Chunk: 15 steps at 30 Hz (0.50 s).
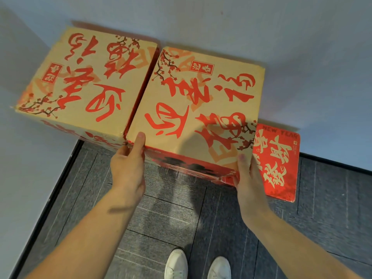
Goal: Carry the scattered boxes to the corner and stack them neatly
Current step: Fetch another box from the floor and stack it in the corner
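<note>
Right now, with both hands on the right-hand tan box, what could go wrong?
The left hand sits at the seam beside the left tan box; it could get pinched if the right tan box slides over. The red box pokes out lower right, so support beneath may be uneven and the box could tip.

"NEW YEAR" on red box [279, 158]; "迎春" on right tan box [193, 97]

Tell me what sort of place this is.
Probably the corner of an indoor room, perhaps an office: two plain pale walls meet behind the boxes, dark carpet tiles cover the floor, and black skirting runs along the walls.
</note>
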Available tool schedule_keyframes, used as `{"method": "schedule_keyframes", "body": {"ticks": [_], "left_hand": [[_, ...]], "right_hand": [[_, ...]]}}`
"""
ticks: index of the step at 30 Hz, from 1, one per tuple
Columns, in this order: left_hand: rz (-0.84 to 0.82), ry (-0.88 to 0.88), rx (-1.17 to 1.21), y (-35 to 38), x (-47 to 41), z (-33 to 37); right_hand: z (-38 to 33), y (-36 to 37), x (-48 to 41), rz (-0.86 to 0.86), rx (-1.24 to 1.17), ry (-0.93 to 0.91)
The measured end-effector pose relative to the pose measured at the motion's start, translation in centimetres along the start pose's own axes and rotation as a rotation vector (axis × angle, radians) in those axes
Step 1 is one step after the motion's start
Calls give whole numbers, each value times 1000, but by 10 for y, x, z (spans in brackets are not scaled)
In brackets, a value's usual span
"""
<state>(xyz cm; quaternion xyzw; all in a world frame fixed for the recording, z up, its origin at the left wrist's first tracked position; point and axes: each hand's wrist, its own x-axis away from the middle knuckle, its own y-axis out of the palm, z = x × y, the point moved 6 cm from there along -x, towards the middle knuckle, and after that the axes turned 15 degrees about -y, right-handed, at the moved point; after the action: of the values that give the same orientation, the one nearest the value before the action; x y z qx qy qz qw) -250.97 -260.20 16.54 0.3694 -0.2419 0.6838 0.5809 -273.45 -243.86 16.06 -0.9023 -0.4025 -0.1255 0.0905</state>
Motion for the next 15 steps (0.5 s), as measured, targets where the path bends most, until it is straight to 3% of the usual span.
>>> {"method": "schedule_keyframes", "body": {"ticks": [15], "left_hand": [[-20,-71,37,10,3,0]], "right_hand": [[4,5,-1,27,84,-9]]}}
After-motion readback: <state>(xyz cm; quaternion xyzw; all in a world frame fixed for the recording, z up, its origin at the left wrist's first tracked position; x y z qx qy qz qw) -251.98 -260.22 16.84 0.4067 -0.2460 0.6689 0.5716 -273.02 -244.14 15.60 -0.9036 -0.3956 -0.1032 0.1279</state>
